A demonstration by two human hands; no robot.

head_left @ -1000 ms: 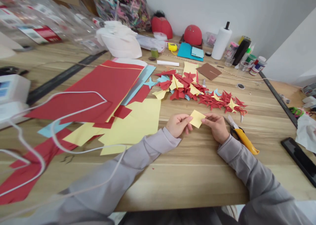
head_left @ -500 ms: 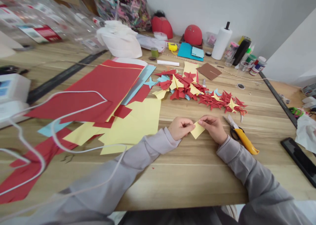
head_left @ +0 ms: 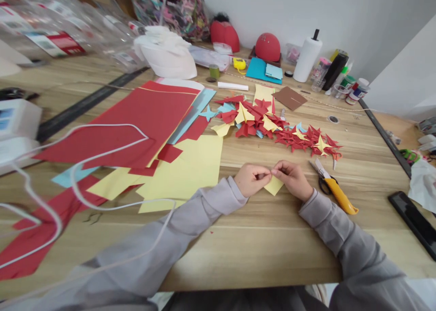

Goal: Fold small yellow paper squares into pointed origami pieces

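Between my two hands, low over the wooden table, is a small piece of yellow paper (head_left: 274,186). My left hand (head_left: 252,179) pinches its far left edge, and my right hand (head_left: 293,178) pinches it close by, so the fingertips of both hands almost meet. Fingers cover the paper's upper part; a pointed lower corner shows below them. Beyond the hands lies a heap of folded paper stars (head_left: 260,115), mostly red with some yellow and light blue. A yellow-handled utility knife (head_left: 337,193) and dark-handled scissors (head_left: 323,183) lie right of my right hand.
Red paper sheets (head_left: 136,124) and a yellow sheet (head_left: 190,165) cover the left side, with a white cable (head_left: 102,206) across them. A black phone (head_left: 413,222) lies at the right edge. A white paper roll (head_left: 307,58) and several bottles stand at the back.
My left fingertips have shifted slightly right and up along the yellow paper, closer to my right fingertips. More of the paper's upper part is now covered.
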